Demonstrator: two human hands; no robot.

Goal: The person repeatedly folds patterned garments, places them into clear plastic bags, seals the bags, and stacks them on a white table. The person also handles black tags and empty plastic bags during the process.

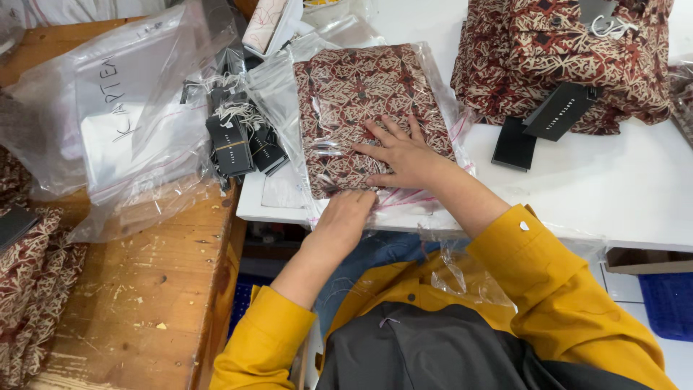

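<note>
A: Nearest me, my left hand (348, 214) pinches the clear bag's (422, 201) open edge, steadying it.
B: Beyond?
A: My right hand (398, 153) lies open, pressing the folded patterned garment (355, 101) flat inside, on the white table (621, 188).

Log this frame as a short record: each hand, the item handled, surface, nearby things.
left hand: grips the near edge of the clear bag
right hand: flat, fingers spread, pressing on the bagged patterned cloth
surface: white table
nearby: black tags at left, folded cloth stack at right, empty plastic bags on wooden bench
</note>
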